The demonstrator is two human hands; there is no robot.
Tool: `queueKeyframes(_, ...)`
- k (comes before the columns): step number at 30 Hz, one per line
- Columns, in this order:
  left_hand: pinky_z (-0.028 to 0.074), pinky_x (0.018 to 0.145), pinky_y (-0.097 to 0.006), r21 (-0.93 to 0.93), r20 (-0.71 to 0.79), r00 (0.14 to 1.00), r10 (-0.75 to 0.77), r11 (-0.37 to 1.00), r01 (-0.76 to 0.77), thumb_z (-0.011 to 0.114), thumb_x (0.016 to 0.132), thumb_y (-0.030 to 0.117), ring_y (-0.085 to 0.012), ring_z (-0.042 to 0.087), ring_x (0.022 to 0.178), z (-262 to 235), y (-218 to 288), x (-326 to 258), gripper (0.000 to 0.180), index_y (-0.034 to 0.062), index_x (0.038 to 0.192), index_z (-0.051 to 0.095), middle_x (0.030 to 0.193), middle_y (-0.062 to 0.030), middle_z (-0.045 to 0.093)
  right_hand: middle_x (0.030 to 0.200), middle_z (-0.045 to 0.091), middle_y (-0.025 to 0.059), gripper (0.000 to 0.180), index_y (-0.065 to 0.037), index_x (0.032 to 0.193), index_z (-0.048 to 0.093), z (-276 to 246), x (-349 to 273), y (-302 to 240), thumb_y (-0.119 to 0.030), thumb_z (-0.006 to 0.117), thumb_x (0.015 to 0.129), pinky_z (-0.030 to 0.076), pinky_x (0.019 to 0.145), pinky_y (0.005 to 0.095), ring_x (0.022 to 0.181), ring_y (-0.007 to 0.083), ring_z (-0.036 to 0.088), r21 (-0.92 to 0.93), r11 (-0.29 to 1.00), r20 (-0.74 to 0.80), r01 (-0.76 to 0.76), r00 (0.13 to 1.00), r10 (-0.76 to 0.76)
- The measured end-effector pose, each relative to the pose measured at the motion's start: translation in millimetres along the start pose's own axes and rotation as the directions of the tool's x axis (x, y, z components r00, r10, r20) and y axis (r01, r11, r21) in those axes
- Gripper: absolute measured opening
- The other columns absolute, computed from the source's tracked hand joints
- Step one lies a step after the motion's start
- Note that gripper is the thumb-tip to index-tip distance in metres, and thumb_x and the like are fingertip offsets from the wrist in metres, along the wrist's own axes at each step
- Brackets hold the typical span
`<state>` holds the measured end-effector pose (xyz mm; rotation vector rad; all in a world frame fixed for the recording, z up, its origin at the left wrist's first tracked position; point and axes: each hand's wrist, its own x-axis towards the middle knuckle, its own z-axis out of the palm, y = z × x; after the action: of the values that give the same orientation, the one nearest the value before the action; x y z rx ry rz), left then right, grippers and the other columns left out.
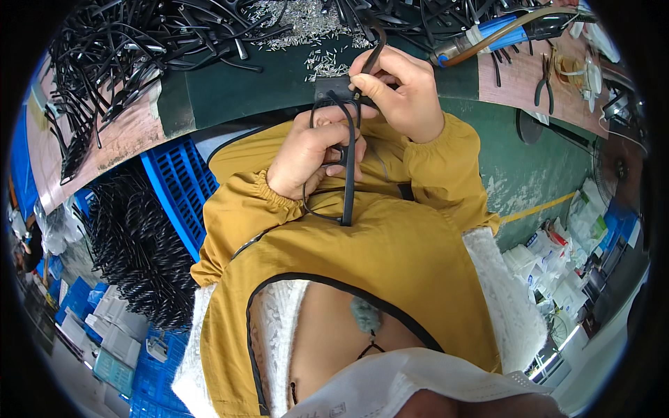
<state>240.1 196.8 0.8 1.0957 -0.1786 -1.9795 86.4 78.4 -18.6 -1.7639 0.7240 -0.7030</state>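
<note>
My left hand point(313, 150) is closed around a black eyeglass frame point(349, 181), holding it in front of my lap at the table's edge. One temple of the frame hangs down toward me, and my fingers cover part of the rims. Above it, my right hand point(411, 97) pinches a black temple point(378, 50) between thumb and fingers. The lower end of that temple meets the frame's corner; whether it is fastened there I cannot tell. Just beyond my hands, small silver pins point(326, 64) lie scattered on the dark green mat point(237, 94).
Black temples point(132, 49) are heaped at the table's far left. To the right lie a blue tool with a brown hose point(498, 36) and pliers point(543, 87). Left of my lap stand a blue crate point(182, 181) and a pile of black frames point(139, 244). Plastic bags point(557, 261) sit lower right.
</note>
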Motion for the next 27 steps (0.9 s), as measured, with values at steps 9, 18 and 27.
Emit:
queueKeyframes(9,0.053,0.056,-0.025,0.076,-0.008,0.947,0.322,0.944,-0.321,0.054,0.102,0.015,-0.0210,0.069,0.065,-3,23,-10,0.063,-0.0022,0.157,0.029,0.092,-0.0156,0.070,0.100,0.068,0.0118,0.023,0.007,0.119,0.063,-33,-33,-14,-0.009,0.059,0.103,0.056,0.075,0.0321,0.087,0.0224,0.068,-0.131,0.796,-0.474,0.591,0.668,-0.574)
queueKeyframes(18,0.050,0.054,-0.022,0.005,-0.075,0.894,0.442,0.897,-0.442,0.053,0.102,0.029,-0.0166,0.064,0.065,-10,16,2,0.056,-0.0051,0.146,0.049,0.084,-0.0063,0.061,0.090,0.053,0.0032,0.042,-0.006,0.127,0.056,-89,69,42,-0.035,0.063,0.098,0.045,0.064,0.0294,0.074,0.0167,0.054,0.455,0.681,-0.635,0.574,0.745,-0.204)
queueKeyframes(27,0.054,0.064,-0.028,-0.342,0.001,0.991,0.132,0.932,-0.124,0.058,0.102,0.027,-0.0189,0.067,0.070,-18,-30,-6,0.039,0.0030,0.132,0.061,0.079,-0.0041,0.063,0.079,0.052,0.0019,0.026,-0.014,0.119,0.058,-37,91,25,-0.033,0.063,0.102,0.036,0.044,0.0237,0.057,0.0133,0.048,0.718,0.512,-0.466,0.471,0.872,-0.150)
